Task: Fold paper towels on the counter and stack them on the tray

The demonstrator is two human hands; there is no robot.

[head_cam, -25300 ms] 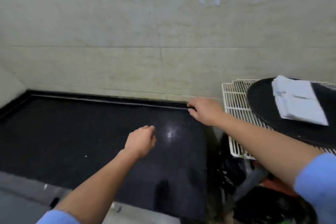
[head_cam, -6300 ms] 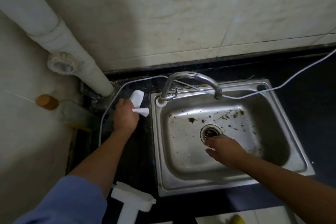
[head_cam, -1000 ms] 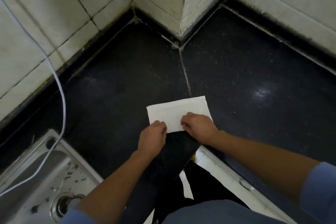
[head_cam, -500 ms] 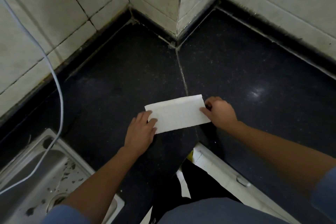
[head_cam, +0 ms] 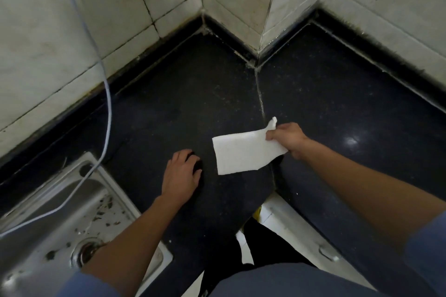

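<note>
White folded paper towel [head_cam: 246, 153] pinched by right hand [head_cam: 288, 138], left hand [head_cam: 182, 176] spread flat on black counter [head_cam: 193, 94]

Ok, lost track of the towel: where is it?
Head view, right of centre: the right hand pinches the towel by its right end over the counter, right of the left hand.

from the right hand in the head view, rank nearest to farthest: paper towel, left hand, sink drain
1. paper towel, pinched in the right hand
2. left hand, just left of the towel
3. sink drain, far lower left
</note>
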